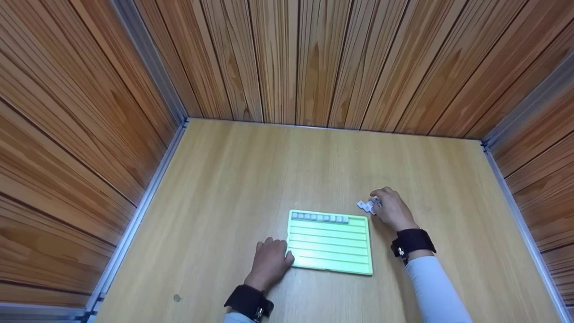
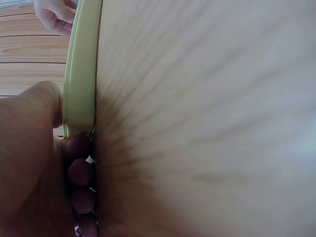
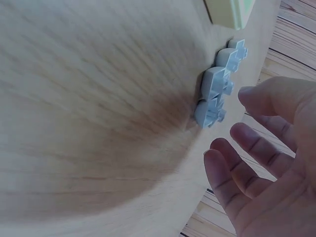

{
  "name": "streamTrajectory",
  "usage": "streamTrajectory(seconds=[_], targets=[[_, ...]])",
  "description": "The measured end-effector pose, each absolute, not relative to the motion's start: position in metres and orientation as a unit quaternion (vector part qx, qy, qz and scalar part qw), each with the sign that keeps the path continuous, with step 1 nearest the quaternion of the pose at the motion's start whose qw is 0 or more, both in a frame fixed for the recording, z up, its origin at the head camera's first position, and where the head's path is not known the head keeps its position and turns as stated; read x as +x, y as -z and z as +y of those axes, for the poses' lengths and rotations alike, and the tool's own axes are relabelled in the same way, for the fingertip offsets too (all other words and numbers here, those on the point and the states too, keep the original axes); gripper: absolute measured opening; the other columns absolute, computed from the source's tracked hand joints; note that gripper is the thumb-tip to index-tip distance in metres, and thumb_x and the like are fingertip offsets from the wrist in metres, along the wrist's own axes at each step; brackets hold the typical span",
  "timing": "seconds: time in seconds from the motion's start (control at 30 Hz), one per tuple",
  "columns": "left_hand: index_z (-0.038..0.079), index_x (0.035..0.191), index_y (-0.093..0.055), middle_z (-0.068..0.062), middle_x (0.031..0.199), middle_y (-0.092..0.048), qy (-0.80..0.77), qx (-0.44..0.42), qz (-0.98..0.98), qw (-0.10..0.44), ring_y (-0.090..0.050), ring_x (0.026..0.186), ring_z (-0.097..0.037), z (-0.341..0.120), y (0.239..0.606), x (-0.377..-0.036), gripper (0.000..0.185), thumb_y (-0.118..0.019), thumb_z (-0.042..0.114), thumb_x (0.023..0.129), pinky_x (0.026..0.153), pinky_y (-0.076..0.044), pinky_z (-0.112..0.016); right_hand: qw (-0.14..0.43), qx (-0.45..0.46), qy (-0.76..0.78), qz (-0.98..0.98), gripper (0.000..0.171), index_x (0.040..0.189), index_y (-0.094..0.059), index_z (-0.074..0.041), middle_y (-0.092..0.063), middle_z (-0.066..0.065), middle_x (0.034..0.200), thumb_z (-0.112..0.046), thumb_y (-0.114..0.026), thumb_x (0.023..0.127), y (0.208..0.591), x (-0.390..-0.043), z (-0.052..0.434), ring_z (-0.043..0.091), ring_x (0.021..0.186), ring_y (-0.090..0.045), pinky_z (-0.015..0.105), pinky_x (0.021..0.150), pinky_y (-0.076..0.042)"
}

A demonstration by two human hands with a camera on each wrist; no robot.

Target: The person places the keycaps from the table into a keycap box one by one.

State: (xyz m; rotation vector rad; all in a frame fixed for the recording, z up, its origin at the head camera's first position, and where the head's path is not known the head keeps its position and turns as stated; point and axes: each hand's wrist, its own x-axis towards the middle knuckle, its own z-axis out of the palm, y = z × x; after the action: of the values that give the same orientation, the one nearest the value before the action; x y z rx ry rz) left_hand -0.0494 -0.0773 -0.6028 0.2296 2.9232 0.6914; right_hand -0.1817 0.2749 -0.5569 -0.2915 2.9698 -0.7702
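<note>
A light green board [image 1: 329,244] with ruled rows lies flat on the wooden table. Several grey keycaps [image 1: 319,218] fill its top row. My left hand [image 1: 280,255] holds the board's lower left corner. In the left wrist view the thumb lies on the green board [image 2: 81,74] rim, and my left hand [image 2: 59,143] has its fingers curled against the edge. A small cluster of loose grey keycaps [image 1: 367,206] sits just past the board's top right corner. My right hand [image 1: 385,204] hovers beside the loose keycaps [image 3: 217,89], fingers [image 3: 232,163] spread and apart from them.
Wood-panelled walls with metal corner strips [image 1: 148,58] enclose the table [image 1: 251,170] on three sides. A small dark spot [image 1: 177,298] marks the tabletop at the near left.
</note>
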Motion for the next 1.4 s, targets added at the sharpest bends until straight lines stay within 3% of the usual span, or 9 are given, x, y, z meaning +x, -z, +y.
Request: streamTrajectory(seconds=[0.33, 0.9, 1.13, 1.4], targets=[[0.016, 0.072, -0.050, 0.003, 0.066, -0.042, -0.230, 0.070, 0.968, 0.072, -0.034, 0.070, -0.019, -0.076, 0.605, -0.049, 0.022, -0.055, 0.029, 0.089, 0.071, -0.026, -0.037, 0.029, -0.113, 0.245, 0.963, 0.030, 0.118, -0.066, 0.006, -0.061, 0.025, 0.115, 0.003, -0.066, 0.088, 0.560, -0.189, 0.280, 0.040, 0.103, -0.061, 0.053, 0.087, -0.049], [0.016, 0.074, -0.052, 0.004, 0.066, -0.043, -0.228, 0.072, 0.968, 0.075, -0.035, 0.071, -0.019, -0.076, 0.603, -0.050, 0.022, -0.055, 0.030, 0.090, 0.071, -0.026, -0.036, 0.083, -0.090, 0.238, 0.963, 0.024, 0.113, -0.070, 0.004, -0.061, 0.022, 0.114, 0.004, -0.066, 0.088, 0.557, -0.199, 0.278, 0.039, 0.105, -0.061, 0.051, 0.089, -0.049], [0.016, 0.075, -0.053, 0.003, 0.065, -0.044, -0.226, 0.065, 0.969, 0.080, -0.035, 0.070, -0.019, -0.076, 0.602, -0.051, 0.022, -0.055, 0.030, 0.091, 0.071, -0.026, -0.036, 0.107, -0.070, 0.242, 0.962, 0.019, 0.108, -0.071, 0.002, -0.060, 0.019, 0.108, 0.004, -0.064, 0.090, 0.556, -0.201, 0.277, 0.034, 0.099, -0.058, 0.048, 0.086, -0.048], [0.016, 0.071, -0.052, 0.003, 0.063, -0.042, -0.228, 0.069, 0.968, 0.075, -0.033, 0.068, -0.019, -0.077, 0.604, -0.052, 0.022, -0.056, 0.028, 0.089, 0.070, -0.026, -0.037, 0.063, -0.094, 0.233, 0.966, 0.013, 0.098, -0.070, 0.001, -0.060, 0.016, 0.095, 0.004, -0.065, 0.086, 0.560, -0.202, 0.279, 0.030, 0.086, -0.056, 0.045, 0.077, -0.046]])
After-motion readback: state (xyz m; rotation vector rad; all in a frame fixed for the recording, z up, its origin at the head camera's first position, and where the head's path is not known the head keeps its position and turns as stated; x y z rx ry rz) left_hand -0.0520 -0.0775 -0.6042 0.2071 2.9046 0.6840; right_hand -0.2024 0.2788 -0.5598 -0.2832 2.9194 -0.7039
